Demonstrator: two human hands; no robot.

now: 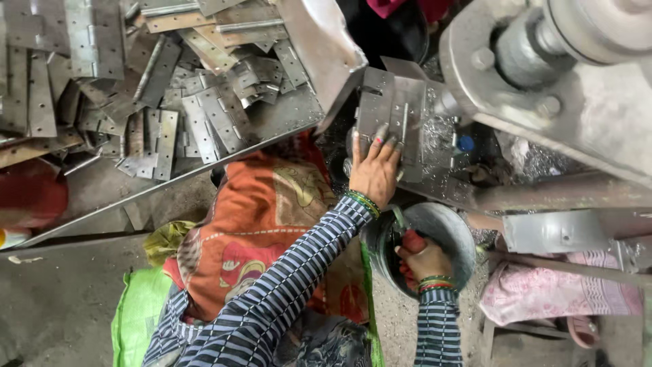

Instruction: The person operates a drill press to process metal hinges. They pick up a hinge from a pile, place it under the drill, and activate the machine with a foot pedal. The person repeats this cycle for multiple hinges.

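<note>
My left hand (373,170) reaches forward and presses on a grey metal hinge plate (394,109) held upright against the machine (577,81). Its fingers lie flat across the plate's lower edge. My right hand (424,261) is inside a round grey metal bowl (451,228) below the machine, closed around a red-handled tool (411,242). Both arms wear striped sleeves with green and red bangles at the wrists.
A metal tray (285,122) at upper left holds several loose hinge plates (204,122). Metal shavings (441,136) lie around the work spot. Orange patterned cloth (265,211) covers my lap, a green sack (139,312) lies beside it, and pink cloth (557,292) lies at right.
</note>
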